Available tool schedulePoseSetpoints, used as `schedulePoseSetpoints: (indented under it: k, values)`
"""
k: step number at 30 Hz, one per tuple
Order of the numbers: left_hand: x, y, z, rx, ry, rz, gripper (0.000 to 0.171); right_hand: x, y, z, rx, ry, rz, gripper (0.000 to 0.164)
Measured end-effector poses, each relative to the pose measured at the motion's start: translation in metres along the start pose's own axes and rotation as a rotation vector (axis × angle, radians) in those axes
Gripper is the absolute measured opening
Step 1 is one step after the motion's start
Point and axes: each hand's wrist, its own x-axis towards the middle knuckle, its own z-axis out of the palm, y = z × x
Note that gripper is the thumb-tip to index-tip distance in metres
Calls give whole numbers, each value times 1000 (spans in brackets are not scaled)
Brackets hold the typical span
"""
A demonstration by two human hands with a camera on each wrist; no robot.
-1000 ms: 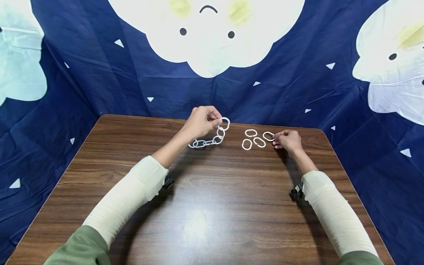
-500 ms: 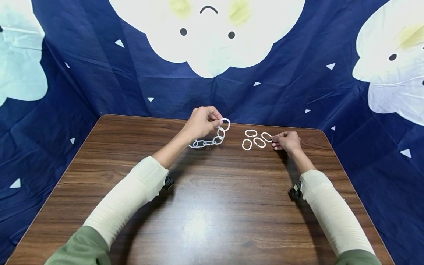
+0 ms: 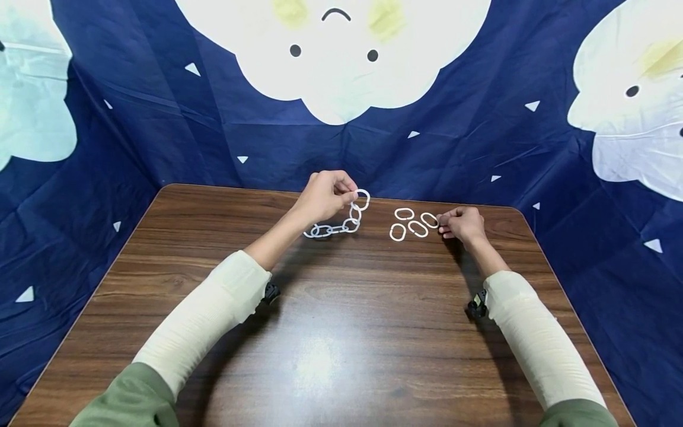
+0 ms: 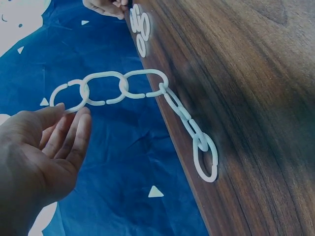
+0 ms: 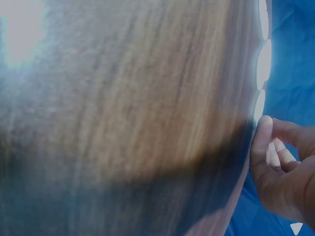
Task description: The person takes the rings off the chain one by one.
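Observation:
My left hand [image 3: 325, 197] pinches the end link [image 4: 52, 94] of a white plastic chain [image 3: 336, 230] between thumb and fingertips. In the left wrist view, several joined oval links run right from the fingers, and the far end lies on the wooden table. Each visible link has a small gap in its side. At the table's back right, my right hand [image 3: 463, 226] has thumb and finger brought together on the right end of a loose white link [image 3: 423, 217]. In the right wrist view, the fingertips [image 5: 264, 125] partly hide that end.
Beside that link, several more loose white links [image 3: 404, 219] lie grouped near the back edge of the brown table [image 3: 373, 308]. Dark blue cloth [image 3: 341, 142] with cloud prints hangs behind and at both sides. Each wrist carries a small black camera [image 3: 476, 305].
My right hand has shifted slightly left, and the loose link at its fingertips has slid left with it towards the other links. The left hand and chain stay almost still.

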Motion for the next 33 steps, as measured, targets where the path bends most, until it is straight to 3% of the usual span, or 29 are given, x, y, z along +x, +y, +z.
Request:
schedulePoseSetpoints:
  k: [33]
  values:
    - [1, -2, 2, 18, 12, -2, 6, -23, -66, 42, -95, -86, -269, 22]
